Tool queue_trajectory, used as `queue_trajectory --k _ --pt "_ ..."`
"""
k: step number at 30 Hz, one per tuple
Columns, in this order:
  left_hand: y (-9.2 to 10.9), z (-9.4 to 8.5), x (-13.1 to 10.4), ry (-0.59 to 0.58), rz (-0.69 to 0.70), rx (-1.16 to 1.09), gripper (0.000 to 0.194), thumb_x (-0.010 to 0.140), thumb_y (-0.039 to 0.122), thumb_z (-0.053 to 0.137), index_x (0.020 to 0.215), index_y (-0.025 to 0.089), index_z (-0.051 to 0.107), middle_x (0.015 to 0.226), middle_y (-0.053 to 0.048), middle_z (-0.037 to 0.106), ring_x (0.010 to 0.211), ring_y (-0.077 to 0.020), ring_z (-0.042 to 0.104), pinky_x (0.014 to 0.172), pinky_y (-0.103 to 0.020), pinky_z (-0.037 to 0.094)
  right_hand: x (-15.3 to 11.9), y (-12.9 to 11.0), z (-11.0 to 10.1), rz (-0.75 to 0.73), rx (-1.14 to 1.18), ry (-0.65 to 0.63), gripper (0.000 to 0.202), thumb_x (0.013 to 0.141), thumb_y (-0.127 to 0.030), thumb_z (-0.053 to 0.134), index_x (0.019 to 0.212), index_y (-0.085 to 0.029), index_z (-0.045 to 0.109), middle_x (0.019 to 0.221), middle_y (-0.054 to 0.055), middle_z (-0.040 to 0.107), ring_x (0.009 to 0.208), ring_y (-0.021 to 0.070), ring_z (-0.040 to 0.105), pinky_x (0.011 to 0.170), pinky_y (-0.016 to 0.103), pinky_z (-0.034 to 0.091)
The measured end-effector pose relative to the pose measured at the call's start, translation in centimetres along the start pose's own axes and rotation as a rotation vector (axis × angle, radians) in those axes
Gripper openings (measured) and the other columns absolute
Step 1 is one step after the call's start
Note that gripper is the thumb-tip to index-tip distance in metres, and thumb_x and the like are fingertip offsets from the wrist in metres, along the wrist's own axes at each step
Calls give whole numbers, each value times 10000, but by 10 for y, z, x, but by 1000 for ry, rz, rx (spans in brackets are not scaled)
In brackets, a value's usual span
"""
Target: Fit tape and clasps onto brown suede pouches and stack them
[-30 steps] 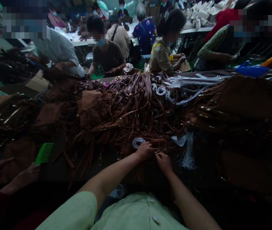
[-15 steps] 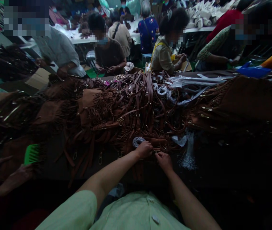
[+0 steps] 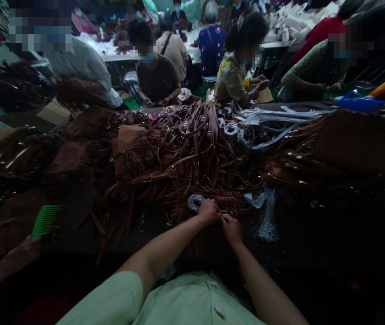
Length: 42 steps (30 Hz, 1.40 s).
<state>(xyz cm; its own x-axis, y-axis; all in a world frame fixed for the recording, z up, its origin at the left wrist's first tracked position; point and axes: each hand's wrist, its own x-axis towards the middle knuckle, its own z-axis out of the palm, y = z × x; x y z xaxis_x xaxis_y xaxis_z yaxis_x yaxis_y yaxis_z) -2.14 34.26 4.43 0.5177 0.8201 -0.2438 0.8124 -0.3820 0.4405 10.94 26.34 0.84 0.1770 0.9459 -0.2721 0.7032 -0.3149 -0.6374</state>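
Observation:
Both of my hands meet over a brown fringed bag (image 3: pixel 221 198) at the near side of the table. My left hand (image 3: pixel 209 211) is closed, its fingertips pinched and mostly hidden behind the hand. My right hand (image 3: pixel 232 228) pinches right beside it, the fingertips of the two almost touching. A small pale glint shows between them, too small and dark to name. Just left of my left hand lies a ring-shaped coil wrapped in clear plastic (image 3: pixel 192 201). To the right of my hands rests a bundle of thin clear plastic strands (image 3: pixel 267 219).
Brown straps with metal clasps (image 3: pixel 195 144) are heaped ahead. Fringed brown bags pile up at the right (image 3: pixel 355 140) and left (image 3: pixel 72 158). At far left a co-worker's hand (image 3: pixel 26 253) holds a green comb (image 3: pixel 45 220). Several people work across the table.
My hands stay together, with the left shifted slightly right. The co-worker's green comb at left has tilted and moved a little. Across the table at left, a person now holds up a brown piece.

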Motion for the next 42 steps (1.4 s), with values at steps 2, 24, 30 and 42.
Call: queue_trajectory --k 2,24,30,42 --pt "4 1 4 0 -86 -46 184 731 341 622 787 210 739 931 -53 631 904 -202 529 783 -292 421 1 -1 -4 15 52 -54 324 850 -401 437 917 -206 686 891 62 699 803 176 638 701 240 443" --pt "19 -2 1 14 -172 -201 240 888 342 431 975 214 614 911 -31 654 866 -175 592 722 -258 415 36 -4 -32 429 1016 169 549 507 -492 782 905 -130 673 726 49 694 601 179 648 554 286 556" --pt "16 4 2 24 -159 -228 241 888 356 435 952 219 621 888 -39 644 876 -186 581 764 -277 424 45 6 -40 369 969 244 536 563 -522 745 915 -124 671 763 62 695 598 168 645 543 274 552" --pt "6 14 3 25 -78 -302 174 860 347 519 966 256 624 899 -8 638 884 -168 575 767 -258 430 48 17 -64 125 513 0 439 634 -507 684 861 -132 708 665 49 681 552 169 625 515 264 506"
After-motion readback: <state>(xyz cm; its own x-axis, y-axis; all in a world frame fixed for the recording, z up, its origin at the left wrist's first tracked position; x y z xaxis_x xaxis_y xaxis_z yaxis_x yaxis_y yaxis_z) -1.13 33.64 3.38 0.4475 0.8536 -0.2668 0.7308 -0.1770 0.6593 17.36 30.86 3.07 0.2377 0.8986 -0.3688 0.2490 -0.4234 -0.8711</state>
